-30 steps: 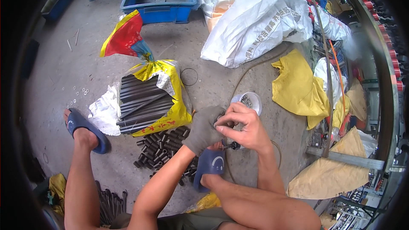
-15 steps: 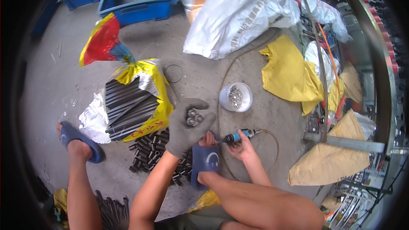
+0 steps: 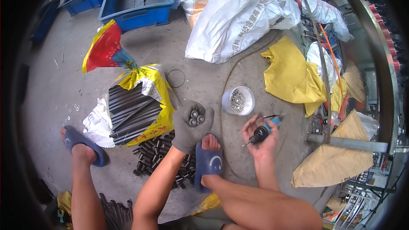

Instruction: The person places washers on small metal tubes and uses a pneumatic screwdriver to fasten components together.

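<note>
The gloved left hand (image 3: 190, 127) cupped three short metal sleeves (image 3: 195, 117) upright (ends exposed). The right hand (image 3: 259, 137) gripped a pneumatic screwdriver (image 3: 263, 131), apparently mid-fastening; aligning the bit seemed the next requirement.

Gloved left hand (image 3: 191, 125) raised palm-up, cupping three short dark metal sleeves (image 3: 196, 117) with open ends upward. Bare right hand (image 3: 260, 138) closed around a blue-and-black powered driver (image 3: 263, 131), tip pointing down-left. White tub of small screws (image 3: 238, 100) on the concrete floor (image 3: 204, 76), between the two hands and slightly above them. Yellow sack of dark rods (image 3: 136, 108) lying open left of the tub; heap of loose sleeves (image 3: 159, 155) below the sack. Blue sandal (image 3: 208, 164) on the right foot, below the tub.
</note>
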### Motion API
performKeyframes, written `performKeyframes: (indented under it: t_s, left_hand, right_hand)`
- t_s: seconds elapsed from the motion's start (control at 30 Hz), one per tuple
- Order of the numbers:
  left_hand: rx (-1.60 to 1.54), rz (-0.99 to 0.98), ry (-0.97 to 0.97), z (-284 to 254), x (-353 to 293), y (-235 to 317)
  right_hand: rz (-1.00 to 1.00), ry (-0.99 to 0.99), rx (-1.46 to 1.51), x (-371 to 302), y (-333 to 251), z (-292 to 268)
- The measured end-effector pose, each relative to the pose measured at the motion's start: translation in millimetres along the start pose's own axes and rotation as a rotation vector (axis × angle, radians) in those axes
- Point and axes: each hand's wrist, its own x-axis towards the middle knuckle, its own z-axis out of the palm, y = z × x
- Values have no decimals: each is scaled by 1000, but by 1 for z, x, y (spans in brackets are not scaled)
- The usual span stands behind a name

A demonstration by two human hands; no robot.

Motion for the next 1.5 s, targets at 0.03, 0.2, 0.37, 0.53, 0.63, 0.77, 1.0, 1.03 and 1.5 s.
performKeyframes:
  t_s: [0.03, 0.2, 0.37, 0.53, 0.63, 0.77, 1.0, 1.03, 1.5]
  left_hand:
    - [-12, -18, -16, -2, -4, -1]
    - [-8, 53, -135, 5, -7, -4]
    - [-10, 35, -125, 1, -8, 4]
    - [-25, 106, -176, -2, -3, 4]
    - [-18, 126, -188, -4, -3, 2]
    - [-43, 135, -227, -6, 1, 1]
    - [-36, 28, -373, -7, 4, 7]
    - [-38, 33, -366, -7, 3, 5]
    - [-38, 103, -339, 10, 11, -3]
  right_hand:
    - [8, -4, -4, -17, 11, 26]
    - [-840, -588, -538, -40, 34, 71]
    - [-640, -1025, -585, -52, 56, 103]
    - [-746, -985, -633, -50, 80, 108]
    - [-839, -991, -688, -51, 86, 108]
    - [-799, -988, -741, -52, 91, 105]
    - [-776, -992, -802, -52, 89, 108]
    - [-767, -993, -849, -53, 88, 109]
    - [-867, -914, -866, -40, 91, 106]
